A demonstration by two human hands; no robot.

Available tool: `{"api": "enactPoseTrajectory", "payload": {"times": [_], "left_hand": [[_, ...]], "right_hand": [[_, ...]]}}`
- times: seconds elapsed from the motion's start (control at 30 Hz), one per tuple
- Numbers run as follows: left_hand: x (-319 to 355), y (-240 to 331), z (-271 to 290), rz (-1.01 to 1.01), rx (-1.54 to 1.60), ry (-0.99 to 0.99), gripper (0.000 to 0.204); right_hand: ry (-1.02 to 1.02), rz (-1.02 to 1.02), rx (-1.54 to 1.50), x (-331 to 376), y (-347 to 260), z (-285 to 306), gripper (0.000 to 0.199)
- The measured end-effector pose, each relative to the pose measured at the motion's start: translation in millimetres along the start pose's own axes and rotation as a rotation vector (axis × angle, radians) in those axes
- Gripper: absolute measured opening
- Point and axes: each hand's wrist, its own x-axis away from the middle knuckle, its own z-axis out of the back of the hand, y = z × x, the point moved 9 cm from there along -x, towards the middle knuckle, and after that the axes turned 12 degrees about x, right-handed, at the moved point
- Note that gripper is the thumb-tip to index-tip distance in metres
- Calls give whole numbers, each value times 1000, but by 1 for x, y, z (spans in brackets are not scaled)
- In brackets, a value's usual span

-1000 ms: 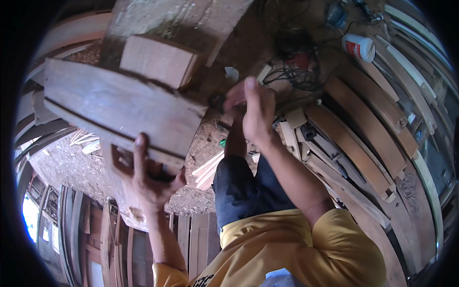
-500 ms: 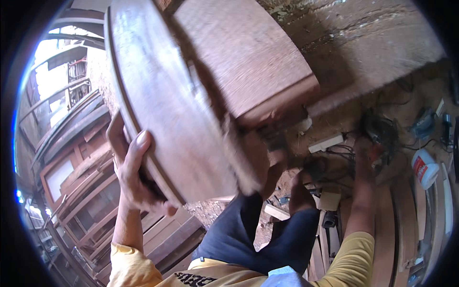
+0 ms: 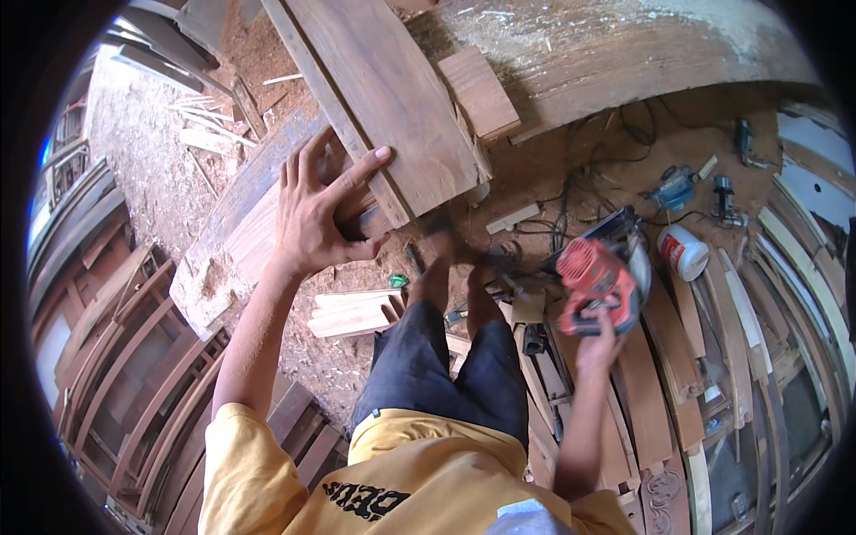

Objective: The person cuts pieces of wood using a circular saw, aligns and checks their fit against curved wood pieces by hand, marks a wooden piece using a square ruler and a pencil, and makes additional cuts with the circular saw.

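Note:
A broad brown plank with a raised strip along its left edge lies across a larger timber. My left hand is at that plank's near left corner. Its fingers are spread, one stretched onto the strip and the thumb sticking out below. My right hand is closed round the handle of a red circular saw, lifted over the floor at my right and partly blurred. A short wooden block sits right of the plank's end.
A thick, dusty timber runs across the far right. Cables, blue power tools and a white tub lie on the floor at right. Long boards are stacked near my right arm. Curved wooden frames stand at left.
The plank has swung down and away from me onto the timber. My right hand has come up from the floor with the circular saw. My left hand has moved right and forward.

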Motion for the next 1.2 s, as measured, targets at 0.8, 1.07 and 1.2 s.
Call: {"api": "enactPoseTrajectory", "payload": {"times": [0.8,1.07,1.2], "left_hand": [[-1,0,-2,15,-3,-41,102],[0,-1,-5,31,-55,-52,132],[-3,-1,-2,17,82,22,141]], "right_hand": [[1,607,925,204,-207,-109,29],[-210,842,980,228,-272,-192,39],[-302,769,1021,225,-269,-229,39]]}}
